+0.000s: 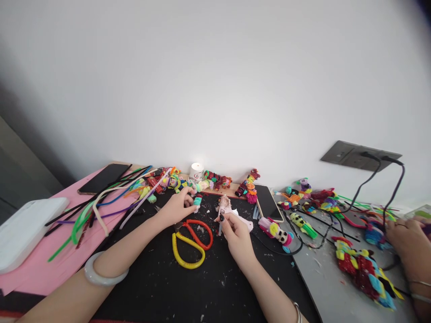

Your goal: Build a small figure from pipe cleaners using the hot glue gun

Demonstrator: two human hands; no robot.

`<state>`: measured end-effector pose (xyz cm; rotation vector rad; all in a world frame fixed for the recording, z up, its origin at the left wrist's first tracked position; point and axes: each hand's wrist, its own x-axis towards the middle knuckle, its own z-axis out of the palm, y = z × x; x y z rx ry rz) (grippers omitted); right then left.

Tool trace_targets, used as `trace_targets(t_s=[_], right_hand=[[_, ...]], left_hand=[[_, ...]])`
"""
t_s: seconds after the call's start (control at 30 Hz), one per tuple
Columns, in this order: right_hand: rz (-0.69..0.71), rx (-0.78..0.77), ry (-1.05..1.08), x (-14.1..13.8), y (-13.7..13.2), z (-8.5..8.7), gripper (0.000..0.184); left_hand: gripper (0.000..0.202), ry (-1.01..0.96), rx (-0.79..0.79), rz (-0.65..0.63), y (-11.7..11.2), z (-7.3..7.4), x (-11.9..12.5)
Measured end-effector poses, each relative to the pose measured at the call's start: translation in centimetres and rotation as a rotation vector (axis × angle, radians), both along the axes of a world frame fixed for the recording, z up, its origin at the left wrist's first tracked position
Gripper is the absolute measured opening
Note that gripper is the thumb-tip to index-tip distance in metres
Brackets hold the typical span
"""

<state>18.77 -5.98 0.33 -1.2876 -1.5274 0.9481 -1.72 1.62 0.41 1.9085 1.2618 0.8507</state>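
My left hand point(182, 205) reaches over the black mat, its fingers closed around a small teal, pink and red fuzzy pipe-cleaner piece point(197, 202). My right hand point(238, 237) is closed, thumb and forefinger pinched together; what sits between the fingertips is too small to make out. Just behind those fingertips lies a pale pink, stained tool that looks like a hot glue gun point(225, 204), partly hidden by the hand. Between my forearms rests a pair of scissors point(189, 262) with one yellow and one red handle loop, blades toward my left hand.
Loose pipe cleaners point(97, 206) and a dark phone point(104, 178) lie on pink sheets at left, beside a white box point(28, 231). A paper cup point(197, 172) stands by the wall. Pipe-cleaner dolls point(276, 231), cables, and another person's hand point(406, 237) are at right.
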Motion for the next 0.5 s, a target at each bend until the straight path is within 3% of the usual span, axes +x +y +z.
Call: trace_targets(t_s=[0.17, 0.3, 0.4, 0.5], right_hand=[[0.001, 0.02, -0.001, 0.2, 0.1, -0.4, 0.029], [-0.015, 0.031, -0.008, 0.3, 0.2, -0.5, 0.03], [-0.017, 0.03, -0.002, 0.5, 0.2, -0.5, 0.03], [-0.011, 0.034, 0.004, 0.5, 0.2, -0.6, 0.03]], left_hand=[[0.024, 0.117, 0.044, -0.058, -0.5, 0.2, 0.1], [0.021, 0.292, 0.177, -0.012, -0.7, 1.3, -0.2], [0.016, 0.395, 0.384, 0.198, 0.0, 2.7, -2.0], [0.013, 0.498, 0.484, 0.42, 1.3, 4.0, -5.2]])
